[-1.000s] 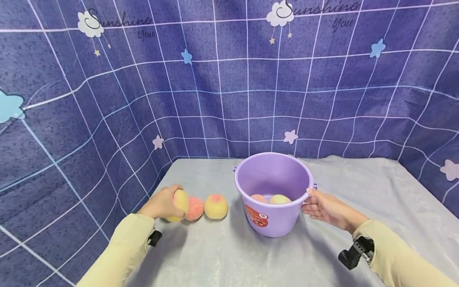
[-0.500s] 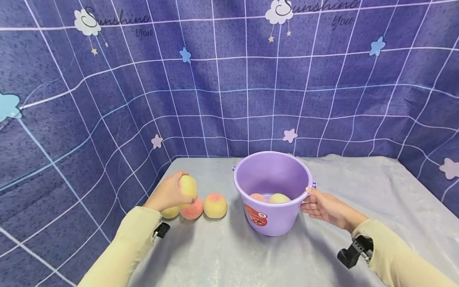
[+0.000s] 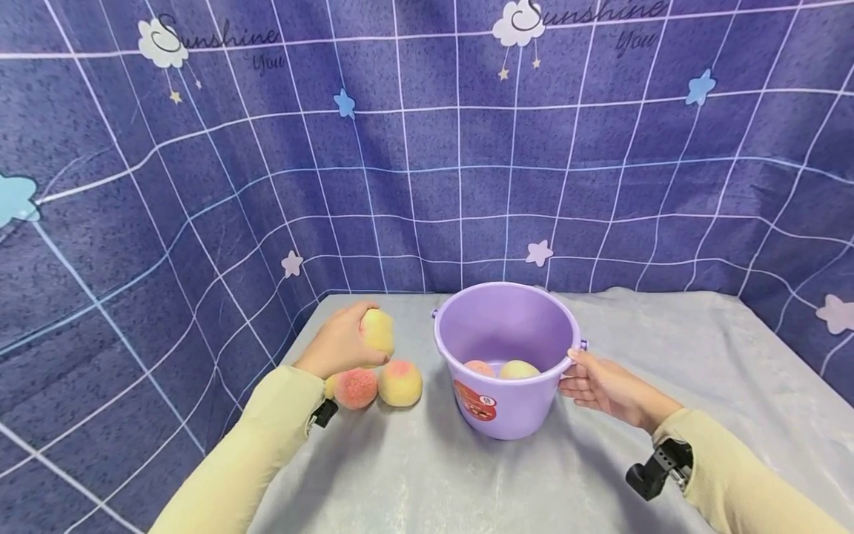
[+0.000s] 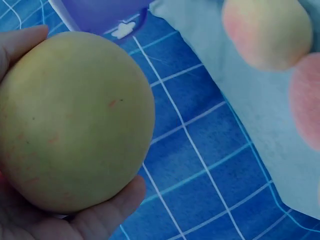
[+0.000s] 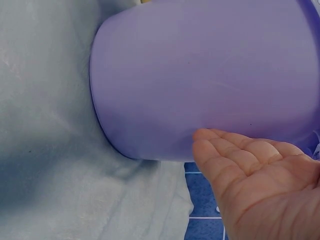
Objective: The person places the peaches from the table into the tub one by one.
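Note:
My left hand (image 3: 340,343) holds a yellow peach (image 3: 378,331) above the table, thumb and fingers curled around it; up close in the left wrist view the same peach (image 4: 75,120) fills much of the frame. A purple bucket (image 3: 534,408) stands upright to its right. My right hand (image 3: 610,389) grips the bucket's right rim, thumb over the edge and fingers against the outer wall. Inside the bucket lie a pinkish peach (image 3: 480,368) and a pale yellow one. Below the left hand sit a red peach (image 3: 356,389) and a yellow-pink peach (image 3: 400,383); another yellow one is mostly hidden.
A grey cloth covers the table (image 3: 427,482). Behind and to the left hangs a blue gridded curtain (image 3: 400,185) with stars and clouds. The bucket stands close to the right of the loose peaches.
My left hand has lifted the yellow peach off the left end of the row and carried it up and rightward. The right hand and the bucket stay in place.

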Available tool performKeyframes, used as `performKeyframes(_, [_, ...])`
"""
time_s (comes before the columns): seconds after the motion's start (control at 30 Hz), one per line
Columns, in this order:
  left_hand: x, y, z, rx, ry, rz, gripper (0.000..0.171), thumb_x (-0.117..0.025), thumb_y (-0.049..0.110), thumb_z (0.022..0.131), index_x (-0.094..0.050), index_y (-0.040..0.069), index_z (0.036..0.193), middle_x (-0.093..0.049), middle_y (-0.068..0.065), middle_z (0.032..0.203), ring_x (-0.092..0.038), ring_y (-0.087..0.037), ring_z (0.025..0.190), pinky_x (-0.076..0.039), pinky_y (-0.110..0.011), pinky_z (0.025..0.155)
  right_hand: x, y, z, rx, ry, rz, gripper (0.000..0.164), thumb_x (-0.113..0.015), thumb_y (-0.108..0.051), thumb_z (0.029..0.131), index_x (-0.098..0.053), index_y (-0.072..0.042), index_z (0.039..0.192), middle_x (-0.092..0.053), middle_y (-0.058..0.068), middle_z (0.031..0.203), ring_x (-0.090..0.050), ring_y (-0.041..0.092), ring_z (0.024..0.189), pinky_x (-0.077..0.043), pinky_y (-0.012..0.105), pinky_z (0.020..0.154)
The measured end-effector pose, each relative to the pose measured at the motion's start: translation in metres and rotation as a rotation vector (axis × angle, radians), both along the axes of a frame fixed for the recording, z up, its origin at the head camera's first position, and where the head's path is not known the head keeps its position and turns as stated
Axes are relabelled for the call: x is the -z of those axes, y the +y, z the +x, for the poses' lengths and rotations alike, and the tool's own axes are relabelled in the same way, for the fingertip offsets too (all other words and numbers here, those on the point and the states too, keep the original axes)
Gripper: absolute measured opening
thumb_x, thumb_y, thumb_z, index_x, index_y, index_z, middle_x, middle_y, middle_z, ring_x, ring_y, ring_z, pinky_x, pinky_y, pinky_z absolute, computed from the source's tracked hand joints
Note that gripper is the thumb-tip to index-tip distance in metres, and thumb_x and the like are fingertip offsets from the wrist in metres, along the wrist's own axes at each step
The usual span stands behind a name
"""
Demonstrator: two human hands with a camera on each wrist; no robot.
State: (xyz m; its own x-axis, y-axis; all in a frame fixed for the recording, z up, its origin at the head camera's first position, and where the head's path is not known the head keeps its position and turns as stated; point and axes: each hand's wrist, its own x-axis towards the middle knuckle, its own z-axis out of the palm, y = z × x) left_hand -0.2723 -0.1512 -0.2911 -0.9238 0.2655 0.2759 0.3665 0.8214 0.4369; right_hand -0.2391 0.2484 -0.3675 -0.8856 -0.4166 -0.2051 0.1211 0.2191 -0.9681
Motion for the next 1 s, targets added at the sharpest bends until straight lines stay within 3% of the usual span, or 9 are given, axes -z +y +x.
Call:
performKeyframes(0.4, [-0.024, 0.043, -0.004, 0.078, 0.063, 0.007, 0.078, -0.083, 0.026, 0.058, -0.054, 0.007, 0.128, -0.057, -0.014, 0.106, -0.053, -0.027, 0.093, -0.048, -0.042, 0.075, -0.002, -0.001, 0.001, 0.005, -0.009, -0.006, 0.076, -0.018, -0.041, 0.103, -0.019, 0.029, 0.133, -0.03, 0.043, 0.137, -0.031, 0.052, 0.129, -0.027, 0.056, 0.106])
performKeyframes(0.67, [-0.035, 0.059, -0.004, 0.101, 0.051, 0.012, 0.079, -0.082, 0.026, 0.058, -0.054, 0.009, 0.129, -0.056, -0.014, 0.106, -0.053, -0.025, 0.092, -0.048, -0.04, 0.075, -0.001, -0.002, 0.001, 0.013, -0.01, 0.002, 0.076, -0.018, -0.04, 0.103, -0.02, 0.029, 0.133, -0.031, 0.043, 0.136, -0.033, 0.052, 0.128, -0.03, 0.055, 0.105])
performKeyframes(1.0, [-0.046, 0.077, -0.005, 0.145, 0.006, -0.052, 0.076, -0.079, 0.028, 0.057, -0.054, 0.013, 0.128, -0.056, -0.01, 0.102, -0.052, -0.023, 0.09, -0.047, -0.036, 0.071, -0.001, -0.001, 0.0, 0.015, -0.014, 0.006, 0.076, -0.018, -0.041, 0.103, -0.02, 0.029, 0.133, -0.031, 0.042, 0.136, -0.032, 0.052, 0.129, -0.029, 0.055, 0.105])
